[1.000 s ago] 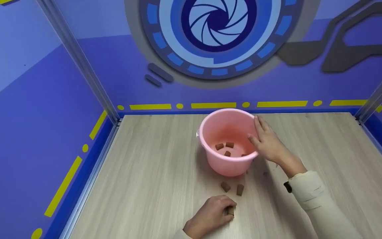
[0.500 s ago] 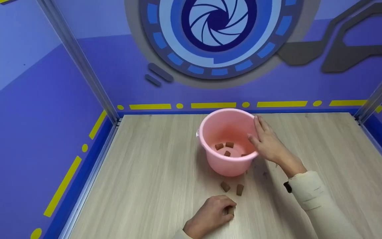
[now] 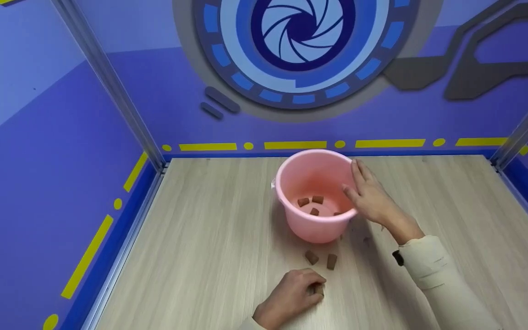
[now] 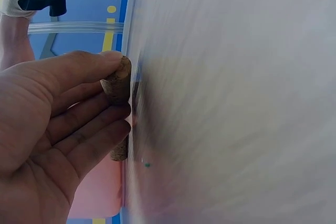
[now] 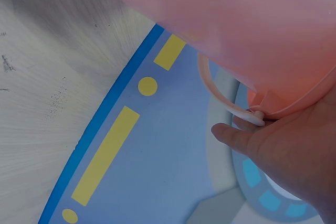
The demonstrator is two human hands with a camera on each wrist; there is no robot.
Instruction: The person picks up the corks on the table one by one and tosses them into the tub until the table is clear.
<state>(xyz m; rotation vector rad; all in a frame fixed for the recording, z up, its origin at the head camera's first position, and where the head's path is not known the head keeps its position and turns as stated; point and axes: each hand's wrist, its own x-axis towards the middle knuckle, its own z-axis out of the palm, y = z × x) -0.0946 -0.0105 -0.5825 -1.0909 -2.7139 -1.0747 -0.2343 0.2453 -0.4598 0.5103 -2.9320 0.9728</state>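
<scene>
My left hand [image 3: 290, 293] is low over the front of the table, pinching a brown cork stopper [image 4: 118, 82] between thumb and fingers, right at the tabletop. Beyond it two more corks lie on the table, a tilted one [image 3: 311, 257] and one to its right [image 3: 332, 261]. A pink bucket [image 3: 317, 229] stands behind them with several corks [image 3: 317, 200] on its bottom. My right hand [image 3: 374, 197] holds the bucket's right rim, the thumb over the inside. In the right wrist view the bucket's pale handle [image 5: 220, 93] hangs beside that hand.
The wood-grain table [image 3: 209, 238] ends at a blue printed back wall [image 3: 154, 101] close behind the bucket. A metal strip [image 3: 122, 256] runs along its left edge, and side walls rise left and right.
</scene>
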